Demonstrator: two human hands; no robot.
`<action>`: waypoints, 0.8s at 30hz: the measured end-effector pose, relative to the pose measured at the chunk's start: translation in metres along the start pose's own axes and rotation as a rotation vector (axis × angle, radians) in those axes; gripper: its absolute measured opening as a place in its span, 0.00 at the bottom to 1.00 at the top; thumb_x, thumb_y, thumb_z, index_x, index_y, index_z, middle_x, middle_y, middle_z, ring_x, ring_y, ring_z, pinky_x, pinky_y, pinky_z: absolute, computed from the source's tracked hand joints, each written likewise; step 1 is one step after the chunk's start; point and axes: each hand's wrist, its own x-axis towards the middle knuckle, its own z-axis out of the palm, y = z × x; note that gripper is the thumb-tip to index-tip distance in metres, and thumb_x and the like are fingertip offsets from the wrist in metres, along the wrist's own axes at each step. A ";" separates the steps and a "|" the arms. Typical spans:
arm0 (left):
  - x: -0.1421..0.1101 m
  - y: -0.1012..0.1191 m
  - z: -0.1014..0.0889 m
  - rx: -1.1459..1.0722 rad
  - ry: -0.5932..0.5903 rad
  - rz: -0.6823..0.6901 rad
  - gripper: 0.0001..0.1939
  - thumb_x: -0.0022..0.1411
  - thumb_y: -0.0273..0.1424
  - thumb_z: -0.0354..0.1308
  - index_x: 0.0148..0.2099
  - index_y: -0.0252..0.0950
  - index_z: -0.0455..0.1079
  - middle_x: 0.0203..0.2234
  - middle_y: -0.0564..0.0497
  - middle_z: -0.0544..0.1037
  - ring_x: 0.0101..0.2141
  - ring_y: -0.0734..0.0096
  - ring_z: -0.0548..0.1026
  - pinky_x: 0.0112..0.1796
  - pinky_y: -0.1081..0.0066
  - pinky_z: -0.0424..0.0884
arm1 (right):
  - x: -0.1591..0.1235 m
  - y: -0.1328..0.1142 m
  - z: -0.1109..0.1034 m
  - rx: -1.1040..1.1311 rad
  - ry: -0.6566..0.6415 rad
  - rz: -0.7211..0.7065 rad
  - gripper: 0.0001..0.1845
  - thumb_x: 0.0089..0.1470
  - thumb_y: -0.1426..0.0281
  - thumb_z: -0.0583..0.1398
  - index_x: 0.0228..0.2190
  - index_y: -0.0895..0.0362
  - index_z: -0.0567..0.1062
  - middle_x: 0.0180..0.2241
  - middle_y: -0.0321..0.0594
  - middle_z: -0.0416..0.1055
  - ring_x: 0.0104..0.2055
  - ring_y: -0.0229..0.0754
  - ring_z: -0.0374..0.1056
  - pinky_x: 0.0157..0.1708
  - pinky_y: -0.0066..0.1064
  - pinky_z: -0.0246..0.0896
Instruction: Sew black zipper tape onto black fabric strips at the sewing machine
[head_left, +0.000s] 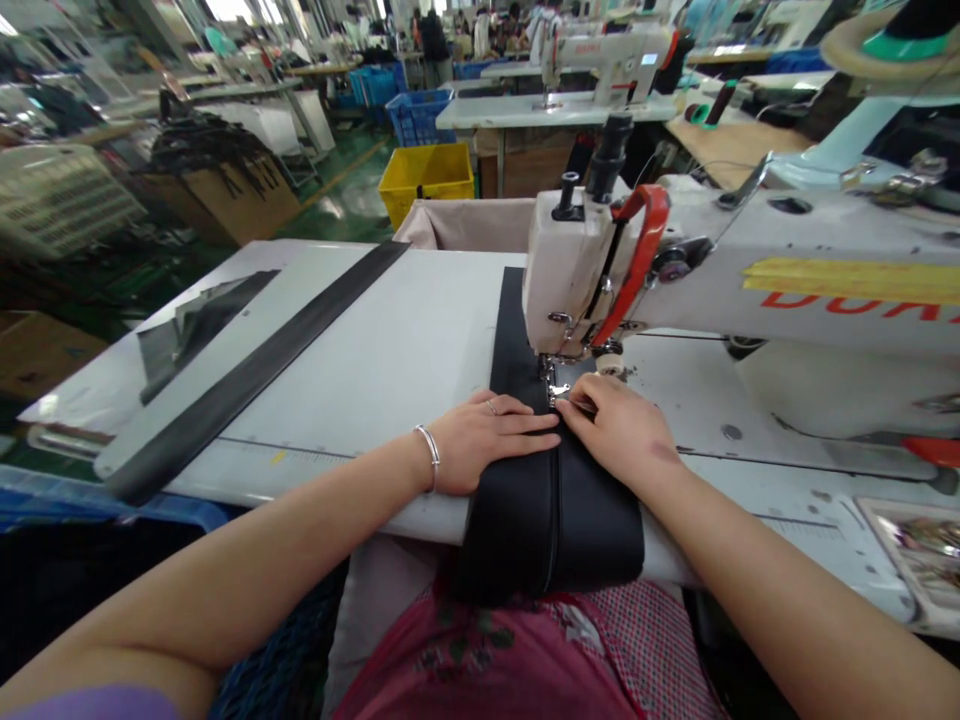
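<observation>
A wide black strip [517,520] of smooth, leather-like material with a raised seam lengthwise runs under the sewing machine [570,280] and drapes over the table's front edge. My left hand [499,435] lies flat on the strip, left of the seam, fingers stretched toward the presser foot [553,392]. On the other side, my right hand [611,420] is closed, thumb and forefinger pinched together close beside the foot. Whatever sits between those fingertips is too small to make out. The needle area is partly hidden by the machine head.
Left on the white table [420,340] lie a long narrow black strip [277,365] and a dark scrap [202,330]. Behind stand a fabric-lined bin [480,222], a yellow crate [427,180] and another sewing machine [607,65]. A tray [919,550] of small parts is at right.
</observation>
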 end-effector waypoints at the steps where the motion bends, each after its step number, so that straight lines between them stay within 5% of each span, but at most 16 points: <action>1: 0.000 0.002 -0.001 0.031 -0.029 -0.014 0.40 0.52 0.30 0.55 0.67 0.45 0.50 0.65 0.54 0.54 0.59 0.56 0.58 0.56 0.55 0.55 | 0.002 0.000 0.000 -0.017 0.000 0.027 0.13 0.57 0.59 0.55 0.27 0.54 0.68 0.31 0.37 0.70 0.31 0.41 0.66 0.26 0.30 0.49; 9: 0.003 0.002 -0.001 0.026 -0.008 -0.020 0.37 0.53 0.31 0.55 0.66 0.45 0.53 0.64 0.55 0.57 0.56 0.59 0.60 0.56 0.57 0.55 | 0.056 0.004 0.008 -0.099 0.012 0.182 0.22 0.60 0.55 0.50 0.39 0.56 0.76 0.35 0.48 0.75 0.37 0.51 0.70 0.32 0.36 0.58; 12: 0.002 0.003 0.002 0.033 -0.005 -0.040 0.37 0.56 0.33 0.53 0.67 0.43 0.49 0.64 0.52 0.56 0.59 0.61 0.58 0.58 0.58 0.51 | 0.054 0.002 0.002 -0.108 0.031 0.163 0.20 0.60 0.57 0.50 0.42 0.56 0.75 0.41 0.48 0.74 0.43 0.51 0.69 0.38 0.38 0.61; 15: 0.001 0.004 0.003 0.090 -0.015 -0.095 0.38 0.57 0.34 0.52 0.68 0.39 0.46 0.66 0.47 0.50 0.63 0.59 0.53 0.61 0.55 0.45 | 0.008 -0.003 -0.005 -0.117 0.016 0.021 0.17 0.58 0.59 0.55 0.42 0.56 0.75 0.44 0.46 0.73 0.48 0.50 0.66 0.44 0.38 0.62; 18: 0.000 0.004 0.001 0.122 -0.055 -0.101 0.40 0.55 0.34 0.54 0.68 0.39 0.47 0.67 0.46 0.48 0.64 0.57 0.50 0.62 0.55 0.43 | -0.063 -0.009 -0.008 -0.076 -0.028 -0.438 0.17 0.61 0.68 0.54 0.49 0.57 0.72 0.51 0.43 0.70 0.53 0.45 0.63 0.50 0.36 0.62; 21: 0.001 0.004 -0.003 0.125 -0.100 -0.093 0.42 0.52 0.34 0.56 0.68 0.39 0.46 0.67 0.46 0.47 0.65 0.57 0.48 0.63 0.54 0.41 | -0.116 -0.012 -0.010 -0.053 0.028 -0.558 0.20 0.60 0.68 0.55 0.52 0.60 0.71 0.54 0.43 0.68 0.57 0.47 0.60 0.52 0.37 0.62; 24: 0.002 0.003 -0.006 0.115 -0.115 -0.088 0.43 0.52 0.34 0.57 0.68 0.38 0.46 0.67 0.46 0.47 0.65 0.57 0.49 0.63 0.54 0.41 | -0.135 -0.015 -0.011 -0.062 0.054 -0.605 0.24 0.59 0.62 0.56 0.53 0.61 0.70 0.56 0.42 0.67 0.57 0.49 0.60 0.48 0.36 0.65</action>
